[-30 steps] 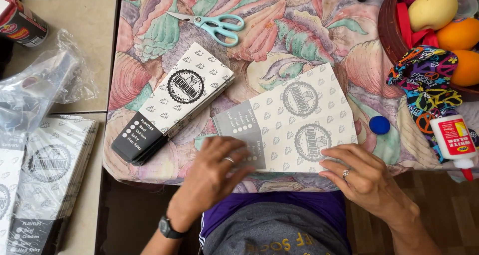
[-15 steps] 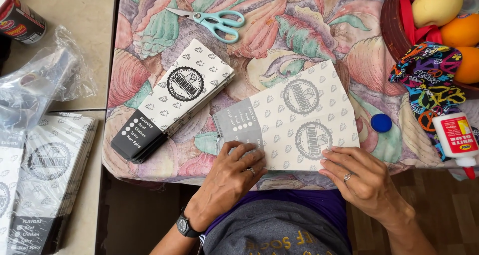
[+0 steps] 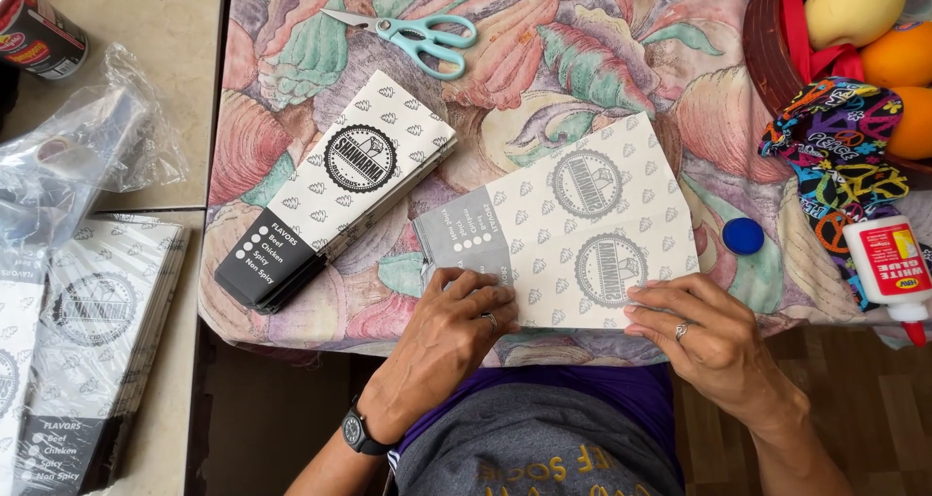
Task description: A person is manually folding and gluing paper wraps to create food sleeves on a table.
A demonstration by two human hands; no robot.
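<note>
Both hands press flat on a printed paper bag (image 3: 573, 229) lying at the near edge of the flowered tablecloth (image 3: 582, 59). The left hand (image 3: 451, 326) has its fingers bent, tips on the bag's grey corner; the right hand (image 3: 704, 331) rests loosely curled fingers on the lower right edge, gripping nothing. Left of it lies a stack of folded bags (image 3: 335, 190). Farther off are a blue cap (image 3: 743, 235), a glue bottle (image 3: 888, 268), scissors (image 3: 417, 38), and a brown basket (image 3: 767, 49) holding round fruit (image 3: 854, 6).

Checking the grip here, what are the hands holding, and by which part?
Both press the printed paper sheet flat at its near edge: left hand at the grey end, right hand at the other corner.
</note>
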